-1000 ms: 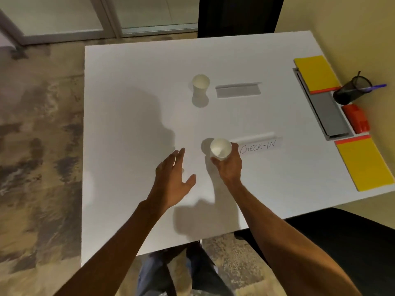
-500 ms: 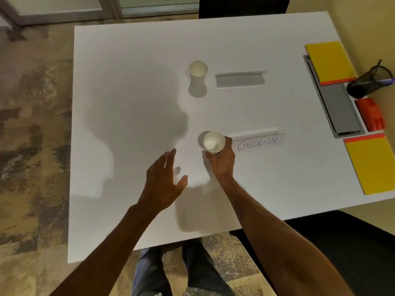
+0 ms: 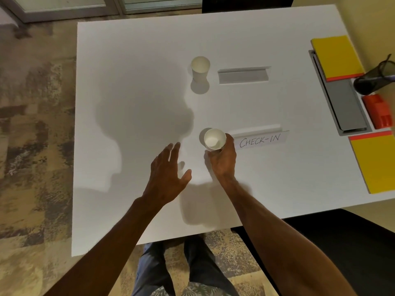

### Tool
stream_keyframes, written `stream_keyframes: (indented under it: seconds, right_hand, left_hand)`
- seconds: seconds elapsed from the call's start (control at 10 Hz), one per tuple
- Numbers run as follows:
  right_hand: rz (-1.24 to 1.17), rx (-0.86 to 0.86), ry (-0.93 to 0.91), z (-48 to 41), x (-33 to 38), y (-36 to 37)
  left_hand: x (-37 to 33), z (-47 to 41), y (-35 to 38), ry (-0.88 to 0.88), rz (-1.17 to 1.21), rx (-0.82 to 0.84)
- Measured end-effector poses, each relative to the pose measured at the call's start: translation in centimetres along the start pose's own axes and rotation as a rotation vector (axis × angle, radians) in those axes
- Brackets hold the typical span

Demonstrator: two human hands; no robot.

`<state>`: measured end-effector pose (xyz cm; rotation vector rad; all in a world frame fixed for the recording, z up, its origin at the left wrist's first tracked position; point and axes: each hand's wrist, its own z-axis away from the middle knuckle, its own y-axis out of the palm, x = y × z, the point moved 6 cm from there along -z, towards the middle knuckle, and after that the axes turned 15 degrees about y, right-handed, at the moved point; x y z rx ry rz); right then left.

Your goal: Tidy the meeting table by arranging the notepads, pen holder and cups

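Observation:
My right hand (image 3: 223, 161) grips a white paper cup (image 3: 214, 139) at the middle of the white table (image 3: 132, 116), just left of a "CHECK-IN" name card (image 3: 259, 141). My left hand (image 3: 167, 178) hovers open beside it, fingers spread, holding nothing. A second white cup (image 3: 200, 68) stands upright farther back, next to a blank name card (image 3: 243, 75). Two yellow notepads lie at the right edge, one far (image 3: 336, 56) and one near (image 3: 376, 163). A black mesh pen holder (image 3: 373, 81) with a pen stands between them.
A grey recessed cable tray (image 3: 342, 103) runs along the table's right side, with an orange object (image 3: 379, 114) beside it. A dark chair (image 3: 342, 242) sits at the near right. A wall bounds the right side. My legs show below the table's front edge.
The view has drifted slightly. My right hand stays on the cup by the CHECK-IN card, and my left hand stays open beside it.

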<state>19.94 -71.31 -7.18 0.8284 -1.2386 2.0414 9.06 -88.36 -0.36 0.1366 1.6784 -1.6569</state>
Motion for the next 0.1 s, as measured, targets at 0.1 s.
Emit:
stream_keyframes:
  seconds: [0.1]
  right_hand:
    - [-0.067,0.026,0.025,1.22,-0.25,-0.35]
  left_hand:
    - [-0.12,0.04,-0.09,-0.017,0.005,0.008]
